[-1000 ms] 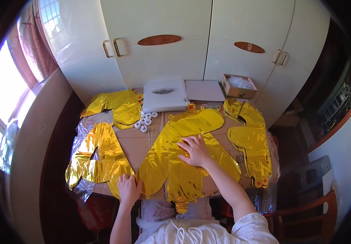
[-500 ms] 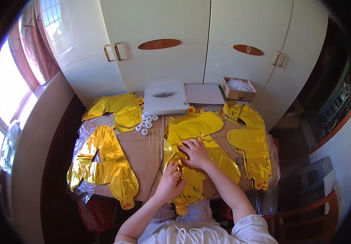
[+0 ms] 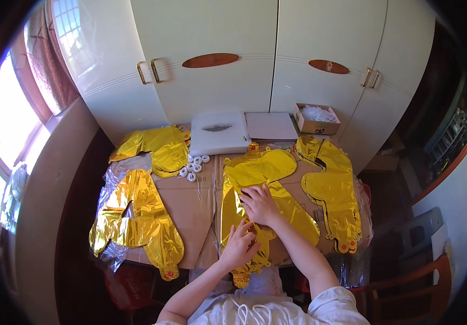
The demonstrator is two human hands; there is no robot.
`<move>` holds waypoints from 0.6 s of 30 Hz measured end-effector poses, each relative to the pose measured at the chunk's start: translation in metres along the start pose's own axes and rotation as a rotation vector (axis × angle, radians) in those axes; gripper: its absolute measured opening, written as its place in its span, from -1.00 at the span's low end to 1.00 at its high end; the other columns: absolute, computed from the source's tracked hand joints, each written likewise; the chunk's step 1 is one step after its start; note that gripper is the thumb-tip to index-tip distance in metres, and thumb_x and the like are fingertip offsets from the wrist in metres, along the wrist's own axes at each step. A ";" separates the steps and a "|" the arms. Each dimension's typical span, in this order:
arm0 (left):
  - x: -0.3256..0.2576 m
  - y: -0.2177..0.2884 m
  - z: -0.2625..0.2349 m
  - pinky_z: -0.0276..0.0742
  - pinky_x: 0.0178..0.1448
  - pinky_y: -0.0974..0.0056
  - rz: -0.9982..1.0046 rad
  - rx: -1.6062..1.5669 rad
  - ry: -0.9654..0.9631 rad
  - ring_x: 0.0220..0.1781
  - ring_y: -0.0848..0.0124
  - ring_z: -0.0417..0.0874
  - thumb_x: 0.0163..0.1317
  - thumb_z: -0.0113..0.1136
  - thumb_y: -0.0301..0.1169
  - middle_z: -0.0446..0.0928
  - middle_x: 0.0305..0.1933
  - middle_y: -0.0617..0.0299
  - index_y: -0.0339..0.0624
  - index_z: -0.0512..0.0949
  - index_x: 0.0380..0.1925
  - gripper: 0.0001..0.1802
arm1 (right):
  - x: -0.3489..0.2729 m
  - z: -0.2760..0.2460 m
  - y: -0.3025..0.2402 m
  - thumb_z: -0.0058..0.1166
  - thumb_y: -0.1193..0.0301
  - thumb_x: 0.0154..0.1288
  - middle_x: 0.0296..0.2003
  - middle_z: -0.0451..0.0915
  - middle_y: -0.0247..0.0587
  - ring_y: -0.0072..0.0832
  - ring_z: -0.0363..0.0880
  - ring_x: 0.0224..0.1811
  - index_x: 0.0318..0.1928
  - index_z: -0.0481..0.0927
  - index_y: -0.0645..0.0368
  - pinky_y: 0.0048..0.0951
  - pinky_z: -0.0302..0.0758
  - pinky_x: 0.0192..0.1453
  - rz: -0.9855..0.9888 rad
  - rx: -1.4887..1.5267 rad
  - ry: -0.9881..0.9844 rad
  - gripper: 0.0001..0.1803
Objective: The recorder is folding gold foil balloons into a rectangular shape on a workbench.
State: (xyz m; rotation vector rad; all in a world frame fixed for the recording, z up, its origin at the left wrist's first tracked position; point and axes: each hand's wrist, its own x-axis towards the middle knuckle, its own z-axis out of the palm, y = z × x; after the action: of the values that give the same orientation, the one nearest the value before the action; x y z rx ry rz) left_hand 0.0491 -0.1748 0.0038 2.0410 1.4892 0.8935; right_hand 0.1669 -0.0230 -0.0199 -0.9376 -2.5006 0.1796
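A flat gold foil balloon (image 3: 255,168) lies on the cardboard in front of me, perhaps one of a stack, its lower end overhanging the near edge. My right hand (image 3: 259,205) rests on its middle, open, fingers spread on the foil. Closer to me, my left hand (image 3: 239,248) touches the balloon's lower part; its fingers bend slightly and its thumb stands apart, with nothing visibly held. The foil under both palms is hidden. To the left lies an A-shaped gold foil balloon (image 3: 155,216). Other gold foil balloons (image 3: 331,187) lie to the right.
More gold foil (image 3: 155,143) lies at the far left beside several small white ribbon rolls (image 3: 191,168). Behind are a white case (image 3: 220,140), a flat pale box (image 3: 271,127) and an open box of white strips (image 3: 320,127). White cabinets (image 3: 211,32) back the table; a wooden chair (image 3: 415,295) stands right.
My left hand has shifted slightly right across the foil, and the balloon's left edge now lies a bit flatter. My right hand stays nearly in place.
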 end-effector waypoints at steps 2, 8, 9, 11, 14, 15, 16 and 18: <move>0.002 0.000 0.002 0.02 0.40 -0.37 0.008 -0.025 0.021 0.41 -0.26 0.19 0.19 0.23 -0.29 0.33 0.26 -0.14 -0.26 0.50 -0.37 -0.76 | 0.000 -0.001 0.000 -0.05 0.16 0.35 0.15 0.47 -0.30 -0.29 0.33 0.26 0.12 0.54 -0.01 0.21 0.04 0.42 0.020 0.039 0.011 -0.61; 0.006 0.001 0.003 0.08 0.37 -0.36 0.038 -0.030 0.029 0.37 -0.25 0.24 0.18 0.25 -0.30 0.37 0.19 -0.14 -0.27 0.47 -0.43 -0.75 | 0.001 -0.003 0.000 0.08 -0.01 0.24 0.13 0.46 -0.23 -0.29 0.34 0.25 -0.08 0.54 0.08 0.15 0.07 0.42 0.021 0.108 0.064 -0.55; 0.005 0.002 0.004 0.09 0.37 -0.36 0.052 -0.028 0.040 0.35 -0.25 0.26 0.18 0.25 -0.30 0.37 0.18 -0.14 -0.27 0.46 -0.43 -0.75 | 0.001 -0.002 0.000 0.11 -0.01 0.22 0.11 0.46 -0.23 -0.28 0.34 0.25 -0.11 0.53 0.08 0.15 0.07 0.42 0.023 0.107 0.051 -0.55; 0.005 0.004 0.003 0.11 0.36 -0.37 0.082 -0.021 0.059 0.32 -0.25 0.31 0.18 0.25 -0.30 0.38 0.16 -0.13 -0.27 0.46 -0.42 -0.74 | 0.002 -0.002 0.001 0.18 -0.02 0.16 0.08 0.45 -0.23 -0.27 0.34 0.25 -0.18 0.51 0.08 0.16 0.07 0.43 0.027 0.107 0.028 -0.55; 0.007 0.007 -0.005 0.22 0.35 -0.24 0.120 -0.065 0.034 0.30 -0.15 0.36 0.16 0.26 -0.31 0.44 0.11 -0.08 -0.25 0.49 -0.39 -0.77 | 0.000 -0.004 0.002 0.23 0.04 0.14 0.06 0.41 -0.22 -0.25 0.31 0.27 -0.17 0.48 0.08 0.16 0.06 0.44 0.029 0.118 0.004 -0.57; 0.009 0.007 -0.012 0.24 0.35 -0.16 0.027 -0.122 -0.020 0.31 -0.09 0.36 0.18 0.24 -0.34 0.45 0.10 -0.07 -0.24 0.49 -0.32 -0.79 | 0.000 -0.004 0.002 0.23 0.05 0.14 0.07 0.41 -0.20 -0.24 0.30 0.28 -0.15 0.48 0.08 0.16 0.05 0.44 0.031 0.111 0.004 -0.57; 0.012 0.006 -0.024 0.26 0.36 -0.08 -0.065 -0.180 -0.076 0.31 -0.03 0.36 0.20 0.22 -0.36 0.47 0.10 -0.05 -0.24 0.50 -0.25 -0.79 | 0.000 -0.003 0.002 0.23 0.06 0.14 0.08 0.40 -0.19 -0.23 0.29 0.29 -0.14 0.47 0.08 0.17 0.05 0.44 0.033 0.104 0.003 -0.56; 0.024 -0.010 -0.048 0.29 0.35 0.03 -0.144 -0.124 -0.084 0.33 0.07 0.37 0.22 0.17 -0.42 0.50 0.10 0.02 -0.22 0.50 -0.13 -0.77 | -0.003 -0.006 0.003 0.23 0.07 0.15 0.10 0.38 -0.16 -0.22 0.27 0.30 -0.11 0.45 0.08 0.17 0.05 0.45 0.037 0.089 0.003 -0.55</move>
State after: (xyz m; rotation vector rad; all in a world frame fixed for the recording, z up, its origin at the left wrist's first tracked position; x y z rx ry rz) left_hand 0.0126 -0.1497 0.0357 1.8345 1.4768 0.8114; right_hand 0.1733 -0.0227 -0.0168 -0.9470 -2.4521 0.2980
